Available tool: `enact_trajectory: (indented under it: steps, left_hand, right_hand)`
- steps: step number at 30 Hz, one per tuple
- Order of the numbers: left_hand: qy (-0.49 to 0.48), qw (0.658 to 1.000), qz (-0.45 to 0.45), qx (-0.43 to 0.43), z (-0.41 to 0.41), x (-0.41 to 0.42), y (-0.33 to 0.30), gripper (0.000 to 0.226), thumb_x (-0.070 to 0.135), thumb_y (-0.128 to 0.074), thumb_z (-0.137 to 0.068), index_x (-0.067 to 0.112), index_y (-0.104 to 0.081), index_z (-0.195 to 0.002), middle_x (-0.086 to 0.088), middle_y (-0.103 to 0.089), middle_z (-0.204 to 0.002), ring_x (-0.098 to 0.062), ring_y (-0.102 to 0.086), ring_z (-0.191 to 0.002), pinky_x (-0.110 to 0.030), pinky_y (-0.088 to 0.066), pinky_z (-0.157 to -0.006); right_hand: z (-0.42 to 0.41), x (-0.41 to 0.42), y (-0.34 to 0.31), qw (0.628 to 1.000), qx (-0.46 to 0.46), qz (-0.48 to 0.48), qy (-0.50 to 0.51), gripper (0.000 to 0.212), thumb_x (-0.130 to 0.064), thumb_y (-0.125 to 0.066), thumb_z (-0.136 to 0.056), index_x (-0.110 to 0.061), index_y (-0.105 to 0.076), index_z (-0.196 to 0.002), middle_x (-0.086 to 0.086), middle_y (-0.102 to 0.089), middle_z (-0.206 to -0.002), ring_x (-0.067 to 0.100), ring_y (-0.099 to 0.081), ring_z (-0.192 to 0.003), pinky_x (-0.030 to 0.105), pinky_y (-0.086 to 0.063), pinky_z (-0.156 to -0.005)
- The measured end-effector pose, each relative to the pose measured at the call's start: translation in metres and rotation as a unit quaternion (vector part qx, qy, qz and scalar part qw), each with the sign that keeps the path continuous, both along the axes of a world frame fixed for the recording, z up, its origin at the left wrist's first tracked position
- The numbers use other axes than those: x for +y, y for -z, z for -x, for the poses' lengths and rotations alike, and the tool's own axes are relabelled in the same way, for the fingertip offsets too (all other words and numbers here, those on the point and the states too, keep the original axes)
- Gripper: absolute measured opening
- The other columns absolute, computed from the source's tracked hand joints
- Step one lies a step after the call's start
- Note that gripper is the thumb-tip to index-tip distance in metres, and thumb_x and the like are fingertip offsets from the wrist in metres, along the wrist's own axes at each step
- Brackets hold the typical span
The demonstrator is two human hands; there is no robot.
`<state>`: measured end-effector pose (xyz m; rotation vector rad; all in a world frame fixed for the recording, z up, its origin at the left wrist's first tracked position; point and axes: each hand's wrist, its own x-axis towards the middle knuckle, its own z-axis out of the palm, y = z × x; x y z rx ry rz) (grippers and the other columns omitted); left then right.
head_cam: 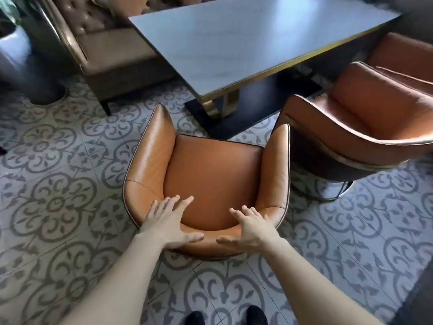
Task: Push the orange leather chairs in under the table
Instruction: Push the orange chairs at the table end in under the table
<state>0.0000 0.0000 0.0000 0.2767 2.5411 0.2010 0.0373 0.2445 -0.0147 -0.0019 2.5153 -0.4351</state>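
Note:
An orange leather chair [210,174] stands right below me, its open front facing the grey table [246,41], clear of the table's edge. My left hand [169,222] and my right hand [250,227] lie flat with fingers spread on the top of its curved backrest, thumbs pointing toward each other. A second orange chair [365,127] stands to the right, turned at an angle beside the table's near corner. A third orange chair [403,52] shows at the far right, close to the table's long side.
A brown tufted sofa [105,48] lines the table's far left side. A dark round column base [35,73] stands at the left. The table rests on a black base plate [234,113] with gold legs. Patterned tile floor [58,184] surrounds the chairs. My black shoes [225,316] show at the bottom.

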Motion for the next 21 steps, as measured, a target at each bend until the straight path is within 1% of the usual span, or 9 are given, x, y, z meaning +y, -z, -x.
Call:
enact_trajectory:
  steps: [2,4,7,9,12,16,21]
  left_hand:
    - [0.030,0.999,0.007,-0.033,-0.007,0.000,0.012,0.110,0.090,-0.050,-0.068,0.045,0.002,-0.155,0.000,-0.006,-0.167,-0.023,-0.004,-0.152,-0.046,0.001,-0.123]
    - [0.036,0.998,0.008,-0.054,-0.018,-0.002,0.027,0.110,0.089,-0.052,-0.069,0.044,0.000,-0.155,0.000,-0.009,-0.167,-0.022,-0.007,-0.152,-0.046,-0.001,-0.123]
    - [0.048,0.997,0.015,-0.064,-0.030,0.000,0.043,0.106,0.088,-0.052,-0.070,0.044,-0.005,-0.155,0.003,-0.011,-0.166,-0.022,-0.005,-0.152,-0.046,0.001,-0.123]
    - [0.064,0.996,0.023,-0.050,-0.032,0.002,0.048,0.101,0.087,-0.051,-0.072,0.044,-0.011,-0.155,0.004,-0.014,-0.166,-0.022,-0.004,-0.152,-0.047,0.002,-0.123]
    - [0.072,0.997,0.019,-0.027,-0.032,0.002,0.052,0.091,0.084,-0.050,-0.076,0.045,-0.020,-0.153,0.006,-0.023,-0.164,-0.021,-0.009,-0.152,-0.047,0.000,-0.123]
    - [0.086,0.996,0.019,-0.001,-0.031,-0.002,0.053,0.086,0.082,-0.051,-0.078,0.046,-0.023,-0.152,0.009,-0.027,-0.162,-0.018,-0.015,-0.150,-0.043,-0.005,-0.124]
    - [0.113,0.993,0.008,0.030,-0.027,-0.010,0.052,0.084,0.079,-0.055,-0.078,0.047,-0.025,-0.150,0.013,-0.033,-0.158,-0.014,-0.023,-0.147,-0.037,-0.014,-0.121]
  right_hand:
    - [-0.007,0.000,0.013,1.000,-0.027,0.006,-0.013,0.107,-0.085,-0.062,-0.077,-0.032,-0.025,-0.162,0.005,-0.033,-0.164,0.028,-0.024,-0.153,0.051,-0.029,-0.122]
    - [-0.018,0.001,0.028,0.999,-0.035,-0.002,-0.029,0.105,-0.083,-0.065,-0.076,-0.030,-0.030,-0.159,0.003,-0.043,-0.156,0.027,-0.032,-0.147,0.051,-0.035,-0.118]
    - [-0.027,0.000,0.043,0.999,-0.001,-0.016,-0.047,0.099,-0.079,-0.069,-0.075,-0.030,-0.037,-0.155,0.000,-0.049,-0.148,0.025,-0.036,-0.140,0.053,-0.040,-0.112]
    - [-0.029,-0.001,0.046,0.998,0.026,-0.025,-0.048,0.097,-0.075,-0.074,-0.074,-0.031,-0.039,-0.154,0.001,-0.051,-0.145,0.026,-0.038,-0.137,0.052,-0.043,-0.108]
    - [-0.032,-0.005,0.050,0.997,0.043,-0.041,-0.056,0.094,-0.067,-0.077,-0.076,-0.031,-0.039,-0.154,0.003,-0.051,-0.141,0.027,-0.039,-0.133,0.052,-0.045,-0.103]
    - [-0.035,-0.010,0.053,0.995,0.072,-0.055,-0.045,0.083,-0.056,-0.078,-0.083,-0.029,-0.042,-0.152,0.007,-0.052,-0.139,0.030,-0.039,-0.131,0.053,-0.044,-0.099]
    - [-0.037,-0.006,0.060,0.993,0.082,-0.057,-0.060,0.080,-0.053,-0.074,-0.088,-0.025,-0.039,-0.153,0.012,-0.049,-0.141,0.035,-0.036,-0.135,0.055,-0.043,-0.100]
